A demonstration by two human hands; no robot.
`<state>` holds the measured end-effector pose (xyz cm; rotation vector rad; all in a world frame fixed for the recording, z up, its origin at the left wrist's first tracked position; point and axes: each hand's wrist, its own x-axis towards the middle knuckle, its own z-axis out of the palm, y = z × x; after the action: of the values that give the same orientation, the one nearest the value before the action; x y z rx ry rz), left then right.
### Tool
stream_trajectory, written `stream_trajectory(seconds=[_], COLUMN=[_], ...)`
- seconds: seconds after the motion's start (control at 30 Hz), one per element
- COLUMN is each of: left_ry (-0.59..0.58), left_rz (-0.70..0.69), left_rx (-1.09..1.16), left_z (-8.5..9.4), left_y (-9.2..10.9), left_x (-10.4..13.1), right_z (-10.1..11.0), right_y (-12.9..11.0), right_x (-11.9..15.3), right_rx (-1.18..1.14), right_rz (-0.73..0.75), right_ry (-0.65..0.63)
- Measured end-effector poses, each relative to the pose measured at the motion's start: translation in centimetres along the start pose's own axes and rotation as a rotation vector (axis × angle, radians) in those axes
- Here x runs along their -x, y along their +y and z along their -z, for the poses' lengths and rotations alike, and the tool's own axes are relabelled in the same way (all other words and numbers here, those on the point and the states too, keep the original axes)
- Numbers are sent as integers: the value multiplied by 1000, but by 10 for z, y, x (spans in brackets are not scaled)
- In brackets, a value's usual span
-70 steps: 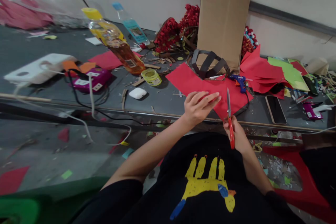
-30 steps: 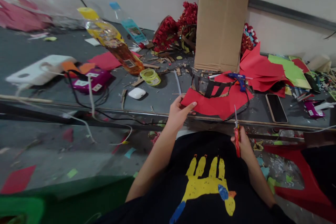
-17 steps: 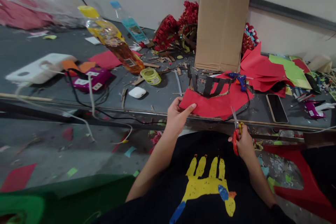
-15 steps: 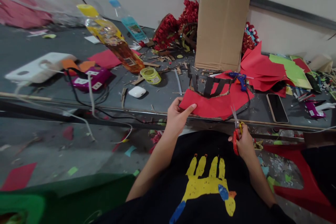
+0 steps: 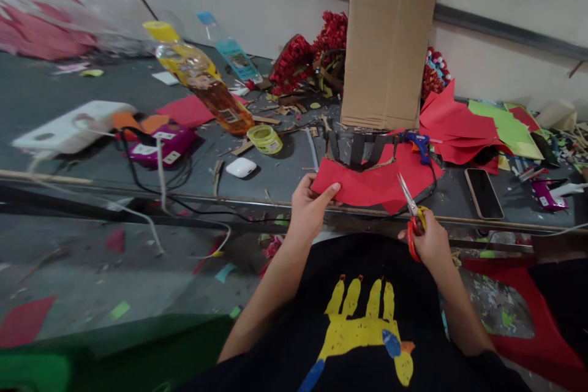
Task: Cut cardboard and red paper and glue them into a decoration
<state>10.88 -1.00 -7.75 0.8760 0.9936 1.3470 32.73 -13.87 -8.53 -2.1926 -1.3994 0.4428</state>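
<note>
My left hand [image 5: 312, 201] pinches the left end of a curved red paper piece [image 5: 356, 185], thumb on top and fingers beneath. Dark strips [image 5: 367, 150] stand up behind the paper's far edge; whether they are joined to it I cannot tell. In my right hand [image 5: 430, 239] is a pair of scissors [image 5: 414, 214] with red and yellow handles, its blades pointing up and left toward the paper's right part. The blades look nearly closed, and no paper shows between them. A blue glue gun [image 5: 419, 146] lies just beyond, beside more red paper.
A tall cardboard piece [image 5: 390, 43] stands behind the work. Right of it lie red sheets [image 5: 459, 128] and a phone [image 5: 484, 193]. To the left are a yellow-capped bottle [image 5: 202, 82], a small jar [image 5: 265, 139], a white case [image 5: 241, 167] and a power strip [image 5: 73, 125]. Cables cross the table's front edge.
The scissors have tilted further left, their tips now closer to the paper. My left hand keeps its hold on the red paper. The whole view has shifted slightly.
</note>
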Motion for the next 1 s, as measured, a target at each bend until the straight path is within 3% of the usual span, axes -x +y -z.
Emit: stream_trajectory(seconds=[0.3,0.43,0.63,1.0], left_ry=[38,44,62,17], left_rz=[-47,-65,-53,-41], left_rx=[69,66,66,74], left_z=[3,6,4,1], left_y=[4,0,-4,-5], left_x=[-3,-5,-4,-1], right_z=[13,14,14,19], right_y=[-22,-23,-25,-27], right_x=[-13,-18,-20,-29], right_rx=[149,142,111,218], right_rz=[82,95,114,164], right_ry=[70,98,29,113])
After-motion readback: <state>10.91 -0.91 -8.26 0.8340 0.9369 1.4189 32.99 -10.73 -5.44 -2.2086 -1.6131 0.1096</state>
